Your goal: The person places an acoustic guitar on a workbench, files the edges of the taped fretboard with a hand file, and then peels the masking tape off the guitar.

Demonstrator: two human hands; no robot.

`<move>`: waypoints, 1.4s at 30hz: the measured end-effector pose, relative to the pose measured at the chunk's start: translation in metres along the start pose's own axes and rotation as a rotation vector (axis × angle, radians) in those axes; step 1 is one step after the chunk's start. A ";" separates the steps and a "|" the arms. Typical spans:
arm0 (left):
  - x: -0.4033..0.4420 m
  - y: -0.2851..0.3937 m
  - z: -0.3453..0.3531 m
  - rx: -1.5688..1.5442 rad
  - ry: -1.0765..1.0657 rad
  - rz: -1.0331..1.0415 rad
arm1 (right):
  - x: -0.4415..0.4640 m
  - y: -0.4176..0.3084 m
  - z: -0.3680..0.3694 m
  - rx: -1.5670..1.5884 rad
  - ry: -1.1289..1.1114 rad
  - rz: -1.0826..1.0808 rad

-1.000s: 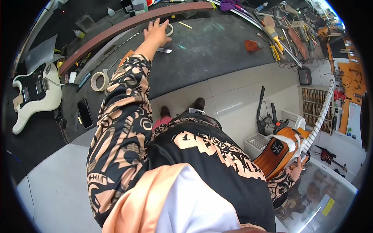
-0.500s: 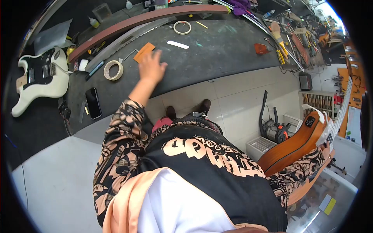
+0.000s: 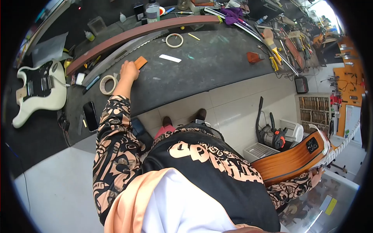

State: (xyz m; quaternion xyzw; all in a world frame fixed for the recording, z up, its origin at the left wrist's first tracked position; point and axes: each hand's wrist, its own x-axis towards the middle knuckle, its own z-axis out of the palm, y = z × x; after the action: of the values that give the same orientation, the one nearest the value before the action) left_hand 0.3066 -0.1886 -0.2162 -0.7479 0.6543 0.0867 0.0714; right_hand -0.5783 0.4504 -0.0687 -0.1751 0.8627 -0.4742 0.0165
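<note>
The left hand [image 3: 129, 70] is no longer over the cream ring of tape [image 3: 174, 40]; it has drawn back to the flat orange-brown block [image 3: 141, 62], now covering its near end and hiding the bent metal hex key. The glossy orange-brown acoustic guitar [image 3: 291, 160] lies closer to level, its white-wrapped neck [image 3: 344, 143] swung lower and outward, the right hand [image 3: 316, 176] shifting with it.

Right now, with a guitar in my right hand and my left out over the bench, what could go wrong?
The guitar seems held by just your right hand, so turning might knock it against the vacuum cleaner. Your left sleeve could brush the phone near the bench edge. Your left hand might catch the toothed metal strip beyond it.
</note>
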 end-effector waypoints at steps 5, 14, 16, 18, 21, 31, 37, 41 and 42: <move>0.025 0.017 0.007 -0.024 0.005 -0.065 | -0.020 0.047 -0.029 -0.220 0.006 0.007; 0.091 0.190 0.020 -0.336 0.048 0.219 | -0.033 0.076 -0.072 -0.389 -0.043 0.106; 0.109 0.217 0.028 -0.472 0.242 0.410 | -0.040 0.072 -0.073 -0.373 -0.016 0.114; 0.115 0.224 0.027 -0.625 0.165 0.446 | -0.041 0.067 -0.073 -0.362 0.003 0.112; 0.088 0.216 0.000 -0.425 0.434 0.530 | -0.043 0.067 -0.073 -0.348 0.022 0.124; 0.058 0.094 0.028 -0.146 0.324 -0.006 | -0.036 0.049 -0.073 -0.343 0.039 0.119; 0.115 0.131 0.012 -0.210 0.481 0.292 | -0.030 0.016 -0.052 -0.329 0.063 0.058; 0.104 0.151 0.002 -0.207 0.524 0.639 | -0.034 -0.013 -0.023 -0.294 0.082 0.001; 0.075 0.152 -0.009 0.031 0.356 0.594 | -0.039 -0.023 -0.008 -0.269 0.090 -0.012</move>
State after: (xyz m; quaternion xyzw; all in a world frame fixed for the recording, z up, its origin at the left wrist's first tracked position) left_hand 0.1662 -0.2836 -0.2229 -0.5268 0.8469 -0.0381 -0.0610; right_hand -0.5365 0.4580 -0.0503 -0.1596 0.9173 -0.3616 -0.0486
